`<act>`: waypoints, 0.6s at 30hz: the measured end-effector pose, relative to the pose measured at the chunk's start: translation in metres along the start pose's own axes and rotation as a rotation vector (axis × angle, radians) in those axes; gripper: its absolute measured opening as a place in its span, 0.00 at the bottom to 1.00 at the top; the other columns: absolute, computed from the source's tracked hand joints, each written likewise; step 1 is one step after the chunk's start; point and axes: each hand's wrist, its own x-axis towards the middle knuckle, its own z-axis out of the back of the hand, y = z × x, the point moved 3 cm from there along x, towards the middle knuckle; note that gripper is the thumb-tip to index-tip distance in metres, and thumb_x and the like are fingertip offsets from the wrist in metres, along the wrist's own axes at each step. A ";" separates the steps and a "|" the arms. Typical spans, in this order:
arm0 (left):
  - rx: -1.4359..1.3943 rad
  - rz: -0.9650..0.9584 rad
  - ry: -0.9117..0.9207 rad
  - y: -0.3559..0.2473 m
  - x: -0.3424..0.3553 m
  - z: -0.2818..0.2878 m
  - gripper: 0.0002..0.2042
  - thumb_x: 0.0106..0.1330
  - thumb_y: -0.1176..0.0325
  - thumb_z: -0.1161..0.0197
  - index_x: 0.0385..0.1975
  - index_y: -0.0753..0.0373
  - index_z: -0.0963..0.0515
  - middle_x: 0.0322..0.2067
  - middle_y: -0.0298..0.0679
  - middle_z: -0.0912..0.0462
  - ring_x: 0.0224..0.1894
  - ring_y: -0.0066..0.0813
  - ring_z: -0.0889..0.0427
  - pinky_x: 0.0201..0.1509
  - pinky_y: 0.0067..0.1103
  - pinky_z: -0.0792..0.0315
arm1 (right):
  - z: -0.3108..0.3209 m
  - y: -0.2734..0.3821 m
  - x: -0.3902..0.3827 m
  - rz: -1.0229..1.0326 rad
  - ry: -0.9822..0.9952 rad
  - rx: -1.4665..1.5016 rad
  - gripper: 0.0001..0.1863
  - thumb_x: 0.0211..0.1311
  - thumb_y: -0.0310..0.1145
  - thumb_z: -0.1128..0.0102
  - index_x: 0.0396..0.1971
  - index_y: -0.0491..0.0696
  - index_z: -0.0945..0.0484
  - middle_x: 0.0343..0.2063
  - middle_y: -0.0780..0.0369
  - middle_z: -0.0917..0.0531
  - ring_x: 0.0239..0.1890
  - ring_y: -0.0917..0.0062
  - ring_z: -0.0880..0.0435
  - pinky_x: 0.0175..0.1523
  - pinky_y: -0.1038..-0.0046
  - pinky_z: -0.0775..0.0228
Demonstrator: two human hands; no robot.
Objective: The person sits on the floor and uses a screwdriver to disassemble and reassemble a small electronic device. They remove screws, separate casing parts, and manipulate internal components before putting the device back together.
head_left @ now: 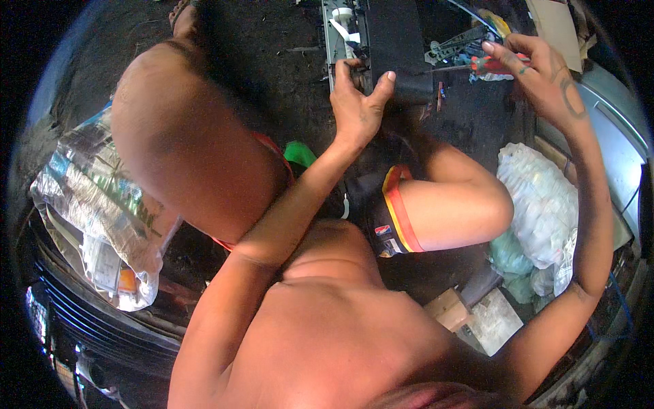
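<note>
A black and grey device [402, 44], like an opened machine housing, lies at the top middle. White plastic parts [345, 28] show in its grey channel. My left hand [359, 109] grips its near end, fingers curled over the edge and thumb raised to the right. At the upper right, my right hand [548, 78] is closed round the red handle of a screwdriver [485, 65]. The thin shaft points left toward the black panel's edge; whether the tip touches it I cannot tell.
Dark loose parts [463, 48] lie beyond the screwdriver, near cardboard [555, 31]. A clear bag of pale pieces [538, 204] stands right of my bent knee. Small boxes [449, 310] sit behind it. A silvery sack [102, 198] is at the left, and a grey metal cabinet [616, 129] at the right.
</note>
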 end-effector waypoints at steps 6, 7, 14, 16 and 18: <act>0.003 0.001 -0.017 -0.002 0.004 0.001 0.30 0.59 0.52 0.23 0.49 0.68 0.30 0.34 0.47 0.17 0.36 0.34 0.18 0.45 0.30 0.23 | 0.005 0.012 -0.003 0.169 0.002 0.119 0.18 0.66 0.27 0.37 0.56 0.42 0.21 0.45 0.55 0.17 0.48 0.70 0.15 0.56 0.69 0.24; -0.011 -0.007 -0.026 -0.001 0.006 0.001 0.30 0.59 0.52 0.23 0.49 0.67 0.30 0.33 0.46 0.17 0.36 0.33 0.18 0.45 0.30 0.23 | 0.005 0.010 -0.003 0.242 -0.014 0.153 0.19 0.64 0.21 0.37 0.55 0.42 0.22 0.45 0.55 0.17 0.48 0.69 0.15 0.57 0.68 0.24; -0.038 0.019 0.016 0.001 0.008 -0.001 0.29 0.60 0.53 0.23 0.49 0.67 0.30 0.33 0.46 0.17 0.36 0.31 0.18 0.44 0.29 0.23 | 0.005 0.021 0.008 0.563 0.008 -0.151 0.24 0.45 0.08 0.39 0.45 0.41 0.25 0.49 0.57 0.22 0.46 0.68 0.15 0.57 0.68 0.23; -0.048 -0.005 -0.009 0.000 0.009 0.002 0.29 0.60 0.53 0.23 0.49 0.67 0.30 0.34 0.46 0.16 0.36 0.31 0.18 0.44 0.29 0.23 | 0.006 0.029 0.007 0.543 0.007 -0.077 0.21 0.50 0.09 0.38 0.45 0.41 0.24 0.49 0.58 0.21 0.47 0.70 0.15 0.58 0.69 0.23; -0.074 0.001 0.026 0.000 0.008 -0.003 0.29 0.61 0.53 0.23 0.49 0.67 0.30 0.34 0.46 0.16 0.35 0.32 0.18 0.45 0.29 0.23 | 0.015 0.033 -0.010 0.465 0.007 -0.023 0.19 0.54 0.10 0.37 0.45 0.42 0.24 0.49 0.58 0.21 0.49 0.71 0.15 0.59 0.70 0.24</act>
